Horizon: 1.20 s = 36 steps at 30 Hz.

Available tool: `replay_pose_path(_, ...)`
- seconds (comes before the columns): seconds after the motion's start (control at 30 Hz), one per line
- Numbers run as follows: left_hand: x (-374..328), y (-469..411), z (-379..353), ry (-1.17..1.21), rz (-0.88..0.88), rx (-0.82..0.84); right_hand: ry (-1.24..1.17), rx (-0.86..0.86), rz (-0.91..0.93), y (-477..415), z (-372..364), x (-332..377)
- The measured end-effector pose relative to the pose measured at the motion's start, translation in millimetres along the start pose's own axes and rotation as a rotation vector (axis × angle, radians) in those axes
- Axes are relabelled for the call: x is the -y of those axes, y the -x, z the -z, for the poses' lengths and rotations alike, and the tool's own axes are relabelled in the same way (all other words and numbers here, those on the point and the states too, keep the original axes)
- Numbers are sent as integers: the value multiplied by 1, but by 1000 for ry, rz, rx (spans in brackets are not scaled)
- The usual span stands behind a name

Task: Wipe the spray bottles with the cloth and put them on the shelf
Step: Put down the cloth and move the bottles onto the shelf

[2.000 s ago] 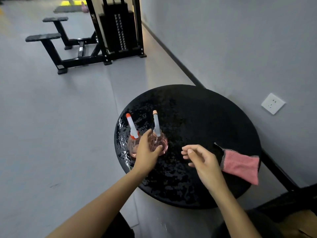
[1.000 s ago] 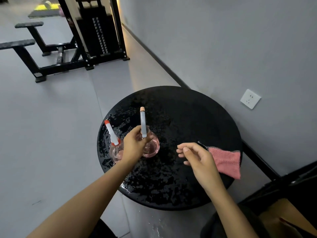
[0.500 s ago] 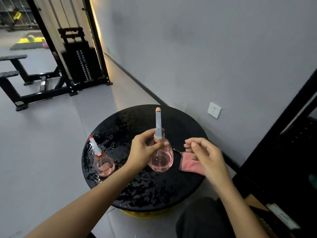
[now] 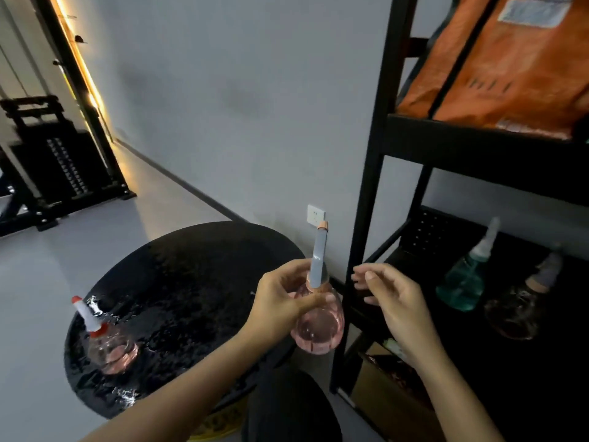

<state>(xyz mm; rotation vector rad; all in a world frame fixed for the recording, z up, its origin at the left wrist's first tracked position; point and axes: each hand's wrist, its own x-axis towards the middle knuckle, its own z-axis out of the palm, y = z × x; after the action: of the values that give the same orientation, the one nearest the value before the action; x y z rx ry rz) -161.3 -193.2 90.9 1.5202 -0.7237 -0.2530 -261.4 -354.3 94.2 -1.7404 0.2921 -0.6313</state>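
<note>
My left hand (image 4: 280, 301) grips a round pink spray bottle (image 4: 318, 327) with a tall grey nozzle, held in the air just left of the black shelf's front post (image 4: 366, 199). My right hand (image 4: 392, 298) hovers beside it with curled fingers and holds nothing. A second pink bottle (image 4: 108, 346) with a white and red nozzle stands at the left of the round black table (image 4: 178, 282). On the lower shelf board (image 4: 414, 263) stand a teal bottle (image 4: 462, 279) and a dark pinkish bottle (image 4: 519, 307). The cloth is out of sight.
Orange bags (image 4: 497, 68) fill the upper shelf. A cardboard box (image 4: 389, 393) sits under the lower board. A wall socket (image 4: 315, 215) is behind the bottle. A black weight machine (image 4: 63, 161) stands far left on the grey floor.
My left hand lifted the grey-nozzled bottle off the table and carried it right toward the shelf. My view swung right, so the shelf came into sight and the pink cloth dropped from view.
</note>
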Motion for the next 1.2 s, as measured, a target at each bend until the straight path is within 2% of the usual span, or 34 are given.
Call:
replay_pose_path(0.3,0,-18,-100,115,-4,163,63,-173,-34,21,96,-4)
replay_pose_path(0.57,14,-46,-163,129,-21,235,93,-255,-101,34,146,-23)
replay_pose_path(0.9,54,-75,-212,72,42,261,109,-323,-184,41,184,-49)
replay_pose_path(1.2,76,-83,-224,38,84,255,125,-337,-224,44,190,-67)
